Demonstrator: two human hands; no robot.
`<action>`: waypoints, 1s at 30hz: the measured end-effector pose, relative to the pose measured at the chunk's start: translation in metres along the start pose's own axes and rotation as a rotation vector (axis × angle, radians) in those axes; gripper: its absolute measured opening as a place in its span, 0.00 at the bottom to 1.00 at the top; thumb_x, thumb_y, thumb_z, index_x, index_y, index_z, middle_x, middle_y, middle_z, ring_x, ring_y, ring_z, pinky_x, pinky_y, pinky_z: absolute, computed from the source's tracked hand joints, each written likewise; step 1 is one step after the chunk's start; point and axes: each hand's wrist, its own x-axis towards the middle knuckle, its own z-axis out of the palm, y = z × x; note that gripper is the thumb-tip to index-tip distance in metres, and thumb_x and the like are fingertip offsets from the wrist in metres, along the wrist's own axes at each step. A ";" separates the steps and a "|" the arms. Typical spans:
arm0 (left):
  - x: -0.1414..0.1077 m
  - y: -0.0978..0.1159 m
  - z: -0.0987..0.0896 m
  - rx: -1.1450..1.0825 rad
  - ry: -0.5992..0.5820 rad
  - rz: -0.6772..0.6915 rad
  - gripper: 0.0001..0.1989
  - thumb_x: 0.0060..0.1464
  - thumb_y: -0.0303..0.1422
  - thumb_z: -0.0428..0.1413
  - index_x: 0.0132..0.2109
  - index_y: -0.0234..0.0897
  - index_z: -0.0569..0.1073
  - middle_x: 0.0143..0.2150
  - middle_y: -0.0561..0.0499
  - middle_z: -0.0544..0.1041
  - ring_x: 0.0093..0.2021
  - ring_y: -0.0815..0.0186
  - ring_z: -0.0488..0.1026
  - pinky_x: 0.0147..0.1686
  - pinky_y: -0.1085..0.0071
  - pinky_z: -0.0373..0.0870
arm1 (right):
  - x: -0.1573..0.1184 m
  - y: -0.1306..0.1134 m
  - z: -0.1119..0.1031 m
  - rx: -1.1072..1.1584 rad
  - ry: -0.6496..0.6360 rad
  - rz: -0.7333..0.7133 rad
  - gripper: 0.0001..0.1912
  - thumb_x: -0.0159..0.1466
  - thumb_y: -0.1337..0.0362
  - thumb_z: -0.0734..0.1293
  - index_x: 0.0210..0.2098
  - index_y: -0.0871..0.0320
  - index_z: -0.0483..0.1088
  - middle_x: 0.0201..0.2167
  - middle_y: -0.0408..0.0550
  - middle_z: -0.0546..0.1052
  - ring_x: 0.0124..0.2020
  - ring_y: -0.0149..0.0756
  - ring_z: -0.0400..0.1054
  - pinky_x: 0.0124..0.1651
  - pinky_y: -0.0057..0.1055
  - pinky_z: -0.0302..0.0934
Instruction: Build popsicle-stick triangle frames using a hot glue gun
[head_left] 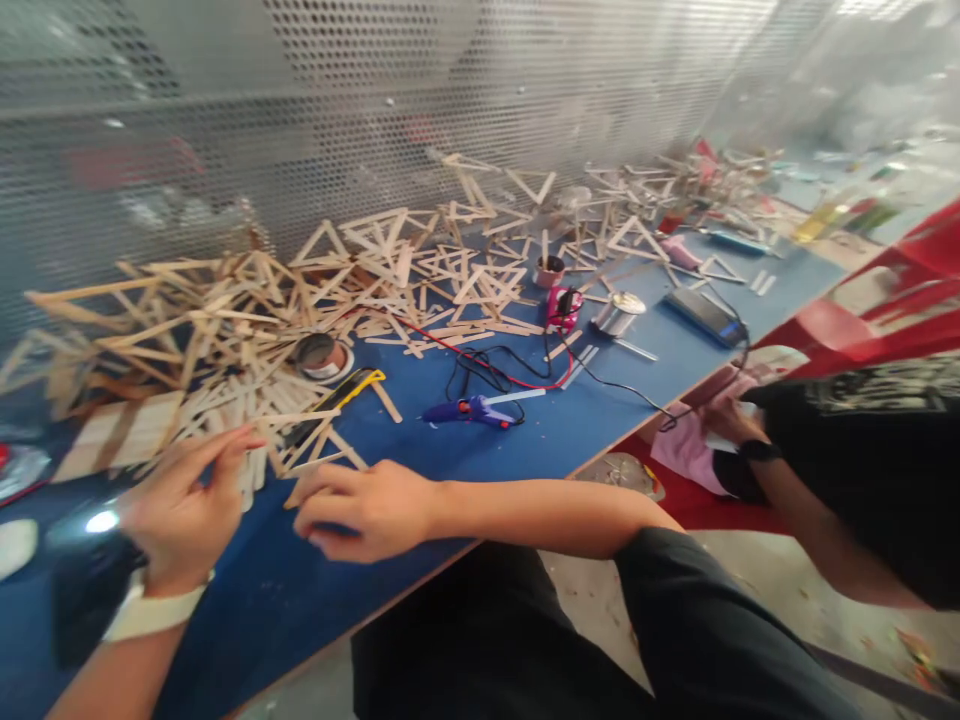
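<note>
My left hand (187,500) is held above the table's left part beside a heap of pale wooden sticks (232,420). Its fingers are stretched out to the right, with nothing visible between them. Close by, my right hand (367,510) is curled, palm down, at the near side of a triangle of wooden sticks (322,455). A pale stick end shows at its index finger; what the fingers hold, if anything, is hidden. Behind the triangle lies a yellow and black utility knife (360,388). A blue glue gun (471,411) with a clear glue stick in it lies farther right.
Many stick triangles (397,250) pile along a perforated metal screen (360,120). A roll of tape (322,357), a tin can (619,313), a pink device (562,308) and loose black cables (480,370) sit around. At right, a person's hand (731,415) holds pink cloth.
</note>
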 end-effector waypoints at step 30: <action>-0.006 0.028 -0.014 -0.132 -0.101 0.096 0.09 0.73 0.29 0.60 0.53 0.41 0.85 0.40 0.49 0.89 0.42 0.62 0.86 0.49 0.66 0.82 | 0.081 0.109 -0.142 -0.394 -0.573 0.031 0.20 0.74 0.64 0.72 0.64 0.60 0.76 0.62 0.58 0.80 0.64 0.45 0.73 0.65 0.43 0.67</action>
